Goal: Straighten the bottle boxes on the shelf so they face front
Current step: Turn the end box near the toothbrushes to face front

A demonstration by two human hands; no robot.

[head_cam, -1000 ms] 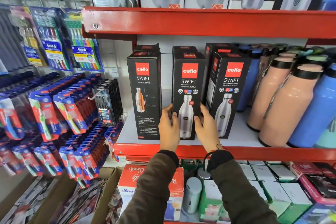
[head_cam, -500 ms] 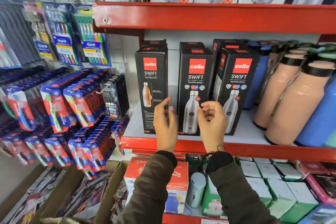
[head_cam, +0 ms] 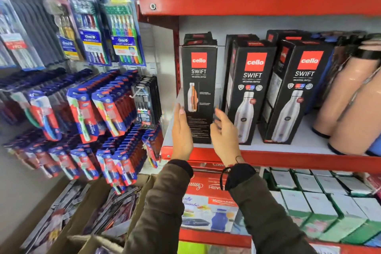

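1. Shop aisle, red metal shelf (head_cam: 288,159) with a pale deck; the bottle boxes stand on its left end at about chest height.
2. Left box (head_cam: 199,93): black carton, red "cello" square, "SWIFT" under it, small line I read as "VACUSTEEL BOTTLE", and an orange-striped bottle picture. It looks close to front-on, but the panel facing out differs from its neighbours' and carries fine print I can't read.
3. Middle box (head_cam: 250,93) and right box (head_cam: 299,93): same "cello SWIFT" print with a silver bottle. Both stand turned a little, side panels showing, more boxes behind them.
4. My left hand (head_cam: 182,134) is open, fingers straight, lying flat along the left box's left edge; it seems to touch, with no grip.
5. My right hand (head_cam: 223,136) is half open, fingers loosely curled and motion-blurred, just beside the box's lower right corner. I can't tell if it touches; it holds nothing.
6. Step, as I judge it: about to square up the left box. Next: close both palms on its sides, twist or swap the face outward, and align it with the shelf lip without knocking the middle box.
7. Further out: peach bottles (head_cam: 350,97) to the right, unboxed; hanging toothbrush packs (head_cam: 123,33) on the left read "Oral-B", one "CAVITY DEFENSE"; upper shelf print is cut off.
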